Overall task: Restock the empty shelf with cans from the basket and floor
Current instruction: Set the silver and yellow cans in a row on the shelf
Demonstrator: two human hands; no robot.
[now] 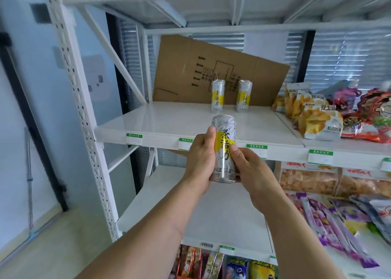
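Head view: I see both hands holding one tall can (223, 149) upright in the middle of the frame, in front of the white shelf (169, 122). My left hand (201, 158) and right hand (251, 173) each wrap around it. Two more cans (218, 95) stand farther back by a cardboard sheet (190, 67).

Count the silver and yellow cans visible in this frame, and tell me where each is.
3. Two cans stand upright side by side at the back of the shelf, the left can and the right can, before the cardboard sheet. The third can is gripped by both hands.
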